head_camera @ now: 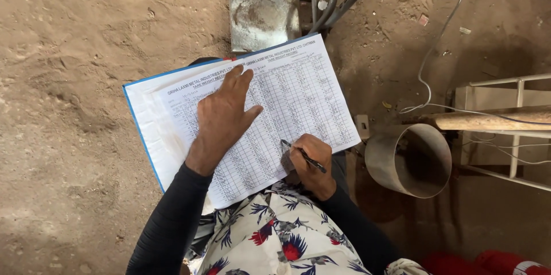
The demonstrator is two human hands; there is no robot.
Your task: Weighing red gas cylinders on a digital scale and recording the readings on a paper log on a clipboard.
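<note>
Head view: nearest the body, the right hand (313, 163) has its grip clamped on a black pen (303, 156), whose long axis runs from 4 o'clock up to its tip at 10 o'clock on the ruled record sheet (287, 108). Farther out, the left hand (224, 117) lies flat and open on that sheet, fingers toward 1 o'clock, beyond it a metal plate (263, 15).
</note>
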